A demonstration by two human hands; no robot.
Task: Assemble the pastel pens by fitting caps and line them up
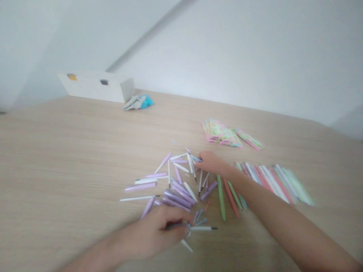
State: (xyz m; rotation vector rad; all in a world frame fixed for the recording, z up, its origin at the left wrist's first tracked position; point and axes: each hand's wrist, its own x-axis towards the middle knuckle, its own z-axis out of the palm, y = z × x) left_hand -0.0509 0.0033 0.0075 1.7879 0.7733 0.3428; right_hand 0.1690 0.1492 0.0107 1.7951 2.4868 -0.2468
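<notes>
these slim plastic pen parts should be light and stiff, and their smooth round barrels are likely to roll and slip, so each is best pinched mid-barrel with the fingertips, away from the thin black tips, which look fragile.

the loose heap of pen parts [178, 187] lies on the wooden tabletop [70, 151], its lilac barrels [177, 198] and white barrels [146, 181] pointing every way. the left hand [149, 234] is at the near edge of the heap, fingers curled and apparently clenched on a blue barrel [177, 226]. a black-tipped white pen [204, 228] sits just beside them; blur hides whether it is held too. the right hand [211, 163] is at the far edge of the heap, fingers half open, tips touching a pale blue barrel [197, 159], though i cannot tell if they grip it. right of the heap lie a green pen [221, 198], a coral pen [230, 196] and a fanned row of pastel pens [272, 183].
</notes>
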